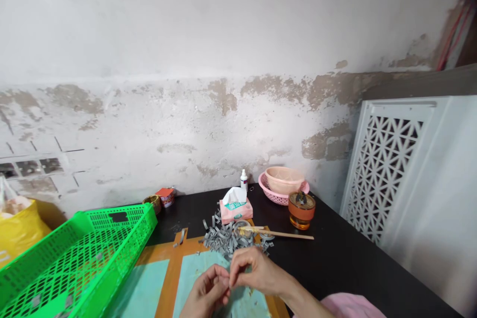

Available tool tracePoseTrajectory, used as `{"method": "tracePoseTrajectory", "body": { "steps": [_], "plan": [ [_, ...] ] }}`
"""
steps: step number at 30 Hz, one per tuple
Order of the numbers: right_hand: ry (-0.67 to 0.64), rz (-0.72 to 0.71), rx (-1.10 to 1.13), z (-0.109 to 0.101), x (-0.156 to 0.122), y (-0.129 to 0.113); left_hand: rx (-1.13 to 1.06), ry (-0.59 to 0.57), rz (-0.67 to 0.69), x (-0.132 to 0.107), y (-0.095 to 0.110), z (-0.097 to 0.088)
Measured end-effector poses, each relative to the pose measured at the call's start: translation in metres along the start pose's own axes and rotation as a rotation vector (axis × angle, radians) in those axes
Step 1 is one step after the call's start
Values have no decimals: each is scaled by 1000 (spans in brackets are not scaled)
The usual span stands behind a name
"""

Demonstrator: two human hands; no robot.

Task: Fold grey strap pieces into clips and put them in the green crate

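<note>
Well, furthest left a green plastic crate [78, 263] rests on the black surface [335, 263]. My left hand [206, 293] and right hand [257, 271] pinch narrow, meeting at the fingertips over a pale teal sheet [197, 271]; I can't tell whether they hold anything. Just beyond them lies a heap of grey strips [225, 238], below a tissue box [236, 211].

Your one view comes from the camera on your head — it faces forward and tilts down, looking closely over your hands [257, 271] at the black table [335, 268]. The stained plaster wall [186, 124] stands farther off, filling the upper frame.
</note>
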State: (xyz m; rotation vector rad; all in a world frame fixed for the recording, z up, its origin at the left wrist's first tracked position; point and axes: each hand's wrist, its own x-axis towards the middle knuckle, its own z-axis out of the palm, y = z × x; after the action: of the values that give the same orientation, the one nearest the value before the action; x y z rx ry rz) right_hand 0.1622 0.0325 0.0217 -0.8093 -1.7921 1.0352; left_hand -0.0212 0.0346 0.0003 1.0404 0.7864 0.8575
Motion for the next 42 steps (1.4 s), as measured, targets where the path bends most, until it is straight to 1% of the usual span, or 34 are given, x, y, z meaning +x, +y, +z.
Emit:
{"method": "tracePoseTrajectory", "body": {
  "steps": [4,7,11,14,15,17,20,24,28,31,33,36,40,42],
  "plan": [
    [23,-3,-5,1,-1,-5,112,30,81,-3,9,5],
    [36,3,4,1,-1,-8,137,92,123,-7,17,6],
    [35,52,106,0,0,-6,6,199,115,-10,21,4],
    [38,135,310,3,2,-2,-154,234,116,-10,18,4],
    [44,149,381,5,2,-1,-195,226,119,-10,16,5],
    [66,148,473,10,3,0,-223,164,114,-8,12,6],
    [94,118,467,15,3,2,-166,87,129,-6,8,6],
    [137,66,369,15,4,2,-100,107,192,-8,11,6],
    [111,134,473,8,5,3,-62,118,201,-11,19,11],
    [59,171,440,6,4,7,14,71,176,-11,21,13],
    [21,190,397,6,3,11,73,55,151,-9,19,12],
    [-3,216,391,7,3,13,101,83,150,-5,14,6],
    [25,233,409,6,4,9,67,157,187,-2,8,2],
    [27,238,405,6,4,6,79,159,182,-2,7,2]
  ]
}}
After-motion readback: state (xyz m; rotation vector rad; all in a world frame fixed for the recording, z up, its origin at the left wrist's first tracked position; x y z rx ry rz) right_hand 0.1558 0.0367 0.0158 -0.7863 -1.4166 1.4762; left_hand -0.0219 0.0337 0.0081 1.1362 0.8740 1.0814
